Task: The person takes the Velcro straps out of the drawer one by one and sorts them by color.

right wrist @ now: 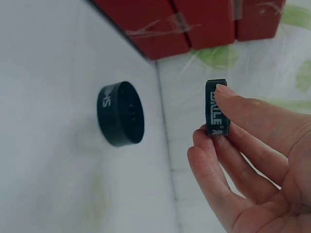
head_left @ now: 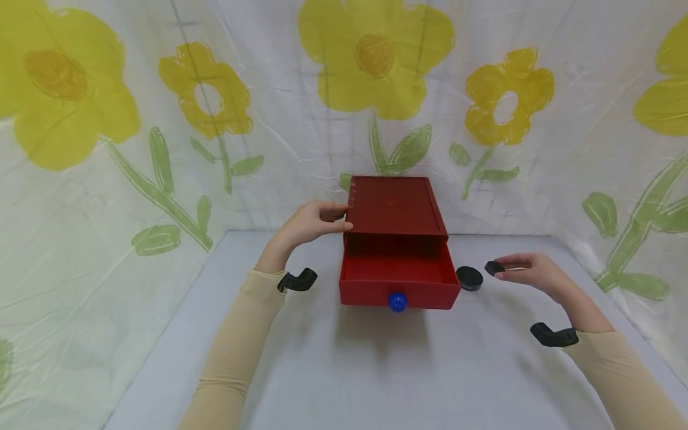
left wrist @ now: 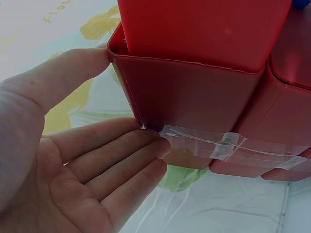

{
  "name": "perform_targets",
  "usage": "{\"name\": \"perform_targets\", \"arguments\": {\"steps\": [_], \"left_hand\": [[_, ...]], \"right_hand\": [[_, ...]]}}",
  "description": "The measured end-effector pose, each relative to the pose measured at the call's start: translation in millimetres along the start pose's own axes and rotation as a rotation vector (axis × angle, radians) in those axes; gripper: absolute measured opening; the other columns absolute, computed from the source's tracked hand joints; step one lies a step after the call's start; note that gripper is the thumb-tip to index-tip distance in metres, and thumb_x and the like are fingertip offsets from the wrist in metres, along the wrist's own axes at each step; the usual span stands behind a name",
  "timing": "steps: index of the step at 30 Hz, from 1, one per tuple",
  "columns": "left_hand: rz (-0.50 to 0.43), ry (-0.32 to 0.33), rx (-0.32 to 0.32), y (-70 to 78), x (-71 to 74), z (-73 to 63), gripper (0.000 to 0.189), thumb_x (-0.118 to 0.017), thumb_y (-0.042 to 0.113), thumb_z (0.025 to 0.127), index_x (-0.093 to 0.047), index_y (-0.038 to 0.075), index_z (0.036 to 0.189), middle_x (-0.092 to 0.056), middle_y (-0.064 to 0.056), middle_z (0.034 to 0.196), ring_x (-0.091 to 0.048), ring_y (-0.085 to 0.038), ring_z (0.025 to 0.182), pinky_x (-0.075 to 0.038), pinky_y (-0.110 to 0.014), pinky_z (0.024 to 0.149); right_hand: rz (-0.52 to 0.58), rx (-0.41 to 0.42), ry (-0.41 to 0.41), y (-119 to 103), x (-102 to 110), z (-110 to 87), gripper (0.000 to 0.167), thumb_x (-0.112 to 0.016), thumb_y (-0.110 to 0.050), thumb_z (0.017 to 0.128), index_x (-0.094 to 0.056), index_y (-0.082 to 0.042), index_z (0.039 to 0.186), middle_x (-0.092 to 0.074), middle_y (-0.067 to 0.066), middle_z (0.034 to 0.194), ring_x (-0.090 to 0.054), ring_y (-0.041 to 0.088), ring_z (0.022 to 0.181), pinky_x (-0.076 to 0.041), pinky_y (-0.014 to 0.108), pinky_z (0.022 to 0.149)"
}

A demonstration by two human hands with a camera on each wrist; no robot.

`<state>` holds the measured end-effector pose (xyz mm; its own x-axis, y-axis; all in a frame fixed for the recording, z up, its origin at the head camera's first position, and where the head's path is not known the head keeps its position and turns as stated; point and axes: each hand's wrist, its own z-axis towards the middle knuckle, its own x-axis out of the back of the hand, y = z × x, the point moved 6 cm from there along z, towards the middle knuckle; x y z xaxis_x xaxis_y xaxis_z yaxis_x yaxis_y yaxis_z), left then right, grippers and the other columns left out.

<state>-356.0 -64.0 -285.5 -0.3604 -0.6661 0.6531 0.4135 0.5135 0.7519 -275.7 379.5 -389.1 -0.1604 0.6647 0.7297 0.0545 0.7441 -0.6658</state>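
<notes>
1. One small black disc is at the right, seemingly lifted clear of the counter; the right hand pinches it between thumb and fingers.
2. A larger black disc lies just left of it, on the counter beside the drawer.
3. The drawer, with a blue knob on its near side, stands pulled out of the red cabinet.
4. The left hand, thumb spread from nearly straight fingers, touches the cabinet's left side.
5. Step in hand, apparently: handling the small disc with the cabinet steadied; the next move calls for a secure pinch and clearance from the larger disc.
</notes>
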Motion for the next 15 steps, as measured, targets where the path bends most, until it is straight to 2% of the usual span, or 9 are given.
{"name": "perform_targets", "arguments": {"steps": [8, 15], "left_hand": [[0.002, 0.003, 0.008, -1.5, -0.6, -0.3, 0.063, -0.069, 0.045, 0.084, -0.052, 0.016, 0.138, -0.055, -0.004, 0.137, -0.053, -0.02, 0.124, -0.049, -0.039, 0.098], [-0.015, -0.001, 0.002, 0.8, -0.1, -1.4, 0.063, -0.069, 0.043, 0.084, -0.052, 0.016, 0.138, -0.054, -0.005, 0.138, -0.053, -0.021, 0.125, -0.048, -0.04, 0.099]], "right_hand": [[0.017, -0.033, -0.005, 17, -3, 2.5, 0.069, -0.068, -0.047, 0.083, -0.053, -0.004, 0.134, -0.058, 0.021, 0.129, -0.046, 0.044, 0.125, -0.041, 0.059, 0.093], [0.039, -0.071, -0.023, 40, -8, 11.3, 0.073, -0.069, -0.048, 0.083, -0.05, -0.002, 0.136, -0.057, 0.021, 0.13, -0.045, 0.043, 0.125, -0.041, 0.058, 0.095]]}}
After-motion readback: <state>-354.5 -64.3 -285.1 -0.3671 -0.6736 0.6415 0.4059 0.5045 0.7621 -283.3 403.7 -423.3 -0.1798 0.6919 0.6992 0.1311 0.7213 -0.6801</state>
